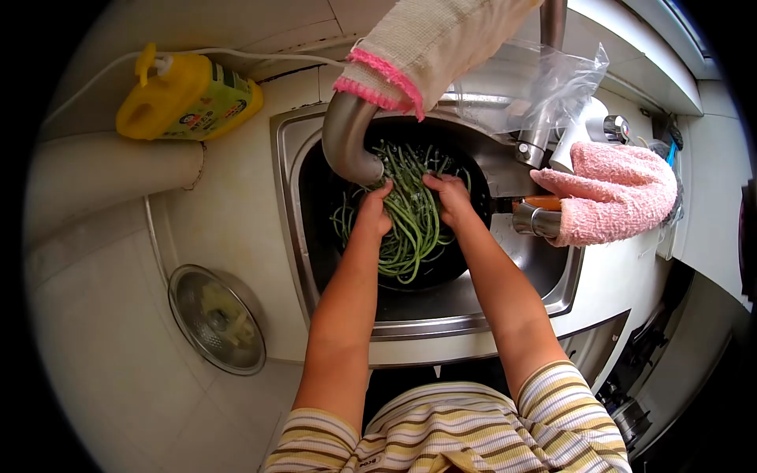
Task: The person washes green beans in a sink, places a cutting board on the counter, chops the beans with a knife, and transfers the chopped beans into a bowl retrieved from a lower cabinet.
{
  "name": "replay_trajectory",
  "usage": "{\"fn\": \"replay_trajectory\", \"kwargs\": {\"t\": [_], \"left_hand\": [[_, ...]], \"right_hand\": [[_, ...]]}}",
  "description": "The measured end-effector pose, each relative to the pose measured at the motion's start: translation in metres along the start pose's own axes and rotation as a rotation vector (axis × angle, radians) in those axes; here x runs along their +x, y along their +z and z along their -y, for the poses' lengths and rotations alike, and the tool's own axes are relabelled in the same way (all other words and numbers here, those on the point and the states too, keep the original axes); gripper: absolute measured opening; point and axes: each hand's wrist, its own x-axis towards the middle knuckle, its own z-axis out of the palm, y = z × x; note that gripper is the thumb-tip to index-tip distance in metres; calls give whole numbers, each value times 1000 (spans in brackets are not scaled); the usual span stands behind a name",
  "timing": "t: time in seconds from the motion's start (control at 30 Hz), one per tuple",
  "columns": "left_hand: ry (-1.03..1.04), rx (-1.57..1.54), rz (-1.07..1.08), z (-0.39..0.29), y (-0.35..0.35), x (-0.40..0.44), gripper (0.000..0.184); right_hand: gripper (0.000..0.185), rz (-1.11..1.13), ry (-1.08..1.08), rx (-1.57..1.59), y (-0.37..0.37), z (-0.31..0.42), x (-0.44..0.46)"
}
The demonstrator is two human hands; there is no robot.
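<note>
A bundle of long green beans [412, 213] lies in a dark wok [319, 213] set inside the steel sink [293, 229]. My left hand [374, 211] is closed on the left side of the bundle, right under the mouth of the curved faucet [345, 146]. On the opposite side, my right hand [451, 199] grips the beans with its thumb over them. Some beans droop in loops toward me, while others spread at the back of the wok. My palms and most fingertips are hidden by the beans.
A cloth [426, 59] with a pink edge covers the faucet's upper pipe. Pink towel [615, 193] and a clear plastic bag [552, 91] are at right. Left stand a yellow detergent bottle [189, 98] and a metal colander [177, 315] holding pale green pieces.
</note>
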Motion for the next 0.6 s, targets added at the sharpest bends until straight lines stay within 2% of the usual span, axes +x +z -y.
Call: {"fn": "replay_trajectory", "kwargs": {"t": [0.07, 0.13, 0.17, 0.23, 0.27, 0.33, 0.37, 0.43, 0.5, 0.57, 0.6], "left_hand": [[-5, -59, 25, -1, 2, 3, 40], [59, -7, 151, -1, -3, 12, 41], [63, -7, 148, -2, -6, 17, 41], [260, 223, 31, -4, -5, 19, 36], [261, 225, 28, -5, -6, 19, 36], [195, 26, 38, -9, 2, 6, 36], [192, 26, 34, -9, 5, 1, 36], [218, -26, 158, -5, 10, -6, 35], [221, -4, 196, -3, 13, -8, 34], [216, 92, 64, -3, 15, -3, 29], [214, 139, -1, -4, 16, -2, 27]], "right_hand": [[23, 0, -18, -59, 14, 7, -3], [24, -5, -78, -240, 28, 14, -7], [24, 0, -76, -240, 30, 15, -4], [23, 15, -90, -350, 33, 14, 3], [23, 16, -89, -348, 33, 14, 6], [24, -5, -57, -35, 36, 15, 5], [24, -7, -53, -34, 38, 14, 3], [23, 98, -167, -220, 43, 9, -1], [25, 186, -170, -336, 38, 4, 4], [26, 136, -225, -581, 34, 2, 8], [23, 111, -238, -580, 35, 2, 7]]}}
